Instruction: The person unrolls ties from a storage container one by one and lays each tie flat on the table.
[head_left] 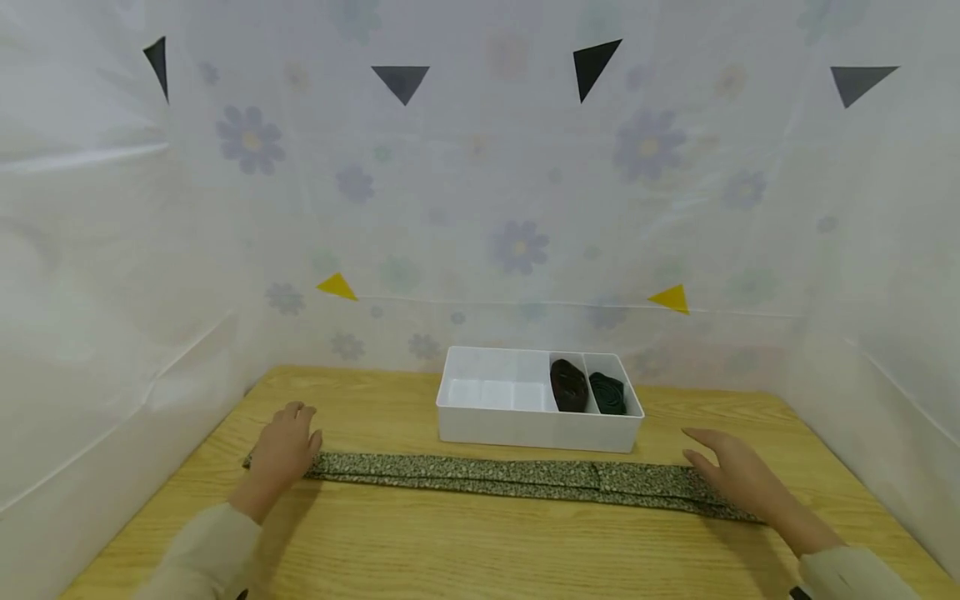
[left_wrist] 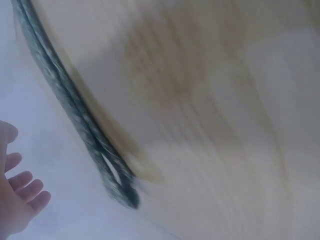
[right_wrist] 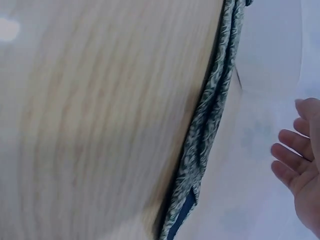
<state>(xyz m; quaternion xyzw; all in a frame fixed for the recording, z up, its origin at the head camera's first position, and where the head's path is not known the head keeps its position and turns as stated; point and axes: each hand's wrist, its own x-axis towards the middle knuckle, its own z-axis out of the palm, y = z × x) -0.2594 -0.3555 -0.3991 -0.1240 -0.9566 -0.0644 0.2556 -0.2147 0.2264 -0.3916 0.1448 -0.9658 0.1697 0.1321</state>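
Note:
A long green patterned necktie (head_left: 465, 473) lies stretched across the table from left to right, with a fold line along its length. Over its left end is my left hand (head_left: 283, 446), which hides part of it. In the left wrist view my left hand (left_wrist: 22, 195) has loosely bent fingers holding nothing, apart from the narrow tie end (left_wrist: 120, 185). My right hand (head_left: 742, 475) overlaps the right end in the head view, thumb and fingers spread. The right wrist view shows that hand (right_wrist: 302, 160) beside the tie (right_wrist: 200, 140), whose end reveals dark blue lining.
Behind the tie stands a white divided box (head_left: 532, 429). Its two right compartments hold a dark brown coil (head_left: 568, 387) and a dark green roll (head_left: 607, 393); the large left one is bare. Pale plastic sheeting (head_left: 450, 208) walls the wooden table (head_left: 420, 550) at back and sides.

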